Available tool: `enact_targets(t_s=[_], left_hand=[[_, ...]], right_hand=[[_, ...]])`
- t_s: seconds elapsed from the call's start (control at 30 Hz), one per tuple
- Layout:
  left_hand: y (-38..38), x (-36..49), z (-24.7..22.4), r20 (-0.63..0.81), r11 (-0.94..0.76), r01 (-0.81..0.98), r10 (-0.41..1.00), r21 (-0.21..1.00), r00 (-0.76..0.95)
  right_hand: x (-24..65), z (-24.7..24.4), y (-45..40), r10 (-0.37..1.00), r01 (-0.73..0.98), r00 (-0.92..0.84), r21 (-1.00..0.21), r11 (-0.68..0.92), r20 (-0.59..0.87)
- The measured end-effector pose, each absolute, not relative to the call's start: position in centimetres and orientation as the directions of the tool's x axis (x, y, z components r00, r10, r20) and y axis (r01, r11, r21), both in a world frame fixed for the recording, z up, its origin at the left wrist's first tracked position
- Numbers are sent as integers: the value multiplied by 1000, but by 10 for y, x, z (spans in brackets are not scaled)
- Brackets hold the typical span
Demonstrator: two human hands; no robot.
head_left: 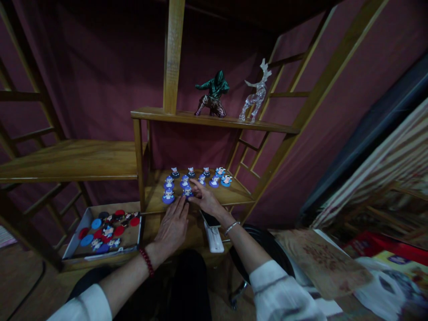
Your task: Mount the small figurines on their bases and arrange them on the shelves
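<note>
- Figurines on red and blue round bases [107, 231] lie loosely in a shallow white-rimmed tray [77, 238], left of the lower shelf board [157, 191]. You seem to have them low there, within easy reach of your hands.
- Your left hand [172, 227] lies flat and spread, fingers apart, just in front of the lower shelf board, pinching nothing. Its open shape looks more like steadying than gripping. A red bead bracelet [146, 262] circles your wrist.
- Blue-based figurines [169, 196] stand upright in loose rows on the lower shelf board, apparently spaced so that their bases don't knock together.
- Your right hand [209, 200] reaches over the lower shelf board, its fingertips [192, 181] extended at a blue-based figurine [187, 191]. You can't tell from this view whether they pinch it.
- A black phone [210, 218] lies on a white remote control [214, 238], just below the lower shelf board, perhaps put down to free your hands.
- A green figurine [214, 96] and a clear deer figurine [257, 93] stand apart above the lower shelf board.
- A brown printed board [323, 263] lies well right of the lower shelf board.
</note>
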State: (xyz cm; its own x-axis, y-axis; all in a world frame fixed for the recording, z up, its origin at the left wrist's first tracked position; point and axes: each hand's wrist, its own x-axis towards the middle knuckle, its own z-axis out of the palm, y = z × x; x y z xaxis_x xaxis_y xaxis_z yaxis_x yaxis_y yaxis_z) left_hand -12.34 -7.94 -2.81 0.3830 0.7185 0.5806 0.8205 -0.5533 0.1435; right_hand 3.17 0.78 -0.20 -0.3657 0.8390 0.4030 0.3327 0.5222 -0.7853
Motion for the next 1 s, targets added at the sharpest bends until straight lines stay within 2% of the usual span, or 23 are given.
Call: enact_targets(t_s=[0.33,0.57,0.77,1.0], left_hand=[[-76,-127,-30,586,-576,798,713,176,385],[-74,-128,-36,605,-579,805,689,129,399],[-73,-128,-39,606,-594,796,678,117,417],[-71,-129,-43,614,-594,797,671,109,416]], right_hand=[[31,6,1,799,490,-393,-632,600,455],[29,5,7,789,407,-374,-679,612,487],[30,3,8,775,447,-375,-633,632,508],[27,14,7,722,565,-457,-457,687,519]])
